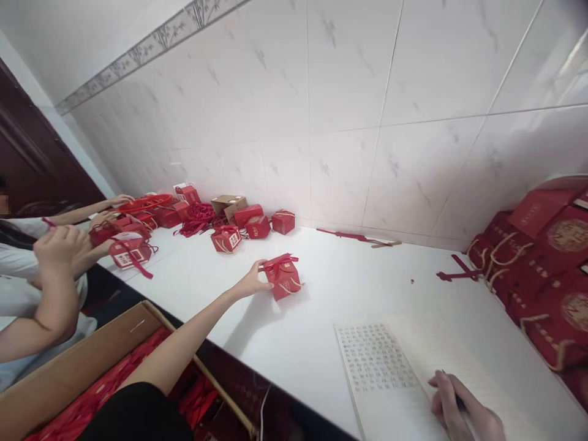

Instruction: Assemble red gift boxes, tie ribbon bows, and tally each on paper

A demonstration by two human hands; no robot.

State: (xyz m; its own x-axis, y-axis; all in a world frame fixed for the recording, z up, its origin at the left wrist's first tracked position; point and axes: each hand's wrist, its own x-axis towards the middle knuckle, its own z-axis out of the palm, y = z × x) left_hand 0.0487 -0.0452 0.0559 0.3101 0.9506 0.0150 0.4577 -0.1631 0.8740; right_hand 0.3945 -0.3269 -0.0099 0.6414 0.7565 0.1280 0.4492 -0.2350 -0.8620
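My left hand (253, 280) stretches over the white table and grips a small red gift box (285, 282) by its left side. The box has a red ribbon bow on top and thin cord handles, and it sits at or just above the tabletop. At the lower right, my right hand (463, 407) is closed around a dark pen (459, 401). It rests over the blank right page of an open notebook (376, 361). Rows of small handwritten marks cover the upper part of the left page.
Several red boxes (257, 226) and a heap of ribbon (197, 217) line the wall. Red gift bags (542, 269) are piled at right. Loose ribbons (459, 269) lie nearby. Co-workers' hands (64, 248) handle boxes at left. A cardboard carton (87, 361) stands below the table edge.
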